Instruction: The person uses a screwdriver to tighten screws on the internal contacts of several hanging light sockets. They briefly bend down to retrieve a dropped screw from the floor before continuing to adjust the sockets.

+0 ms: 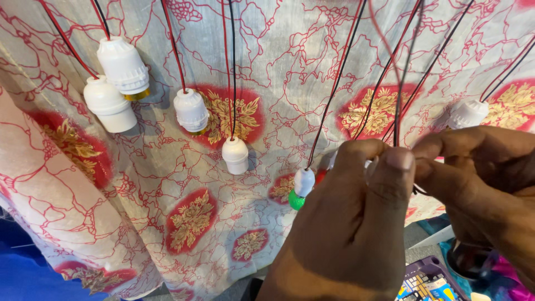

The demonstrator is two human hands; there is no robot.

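1. Left hand (356, 223) raised, thumb and fingertips pinched shut on the thin red and black wires (397, 117) near frame centre-right
2. Right hand (479, 178) meets it from the right, fingertips closed on the same wires, touching the left thumb
3. Small bulb holder with green bulb (301, 189) hangs just left of the left hand; a red part shows behind it, possibly a second bulb
4. Four white lamp holders (123, 66) dangle on wires at upper left, a fifth (468, 113) above the right hand
5. Red-and-gold patterned cloth (189, 223) hangs behind everything
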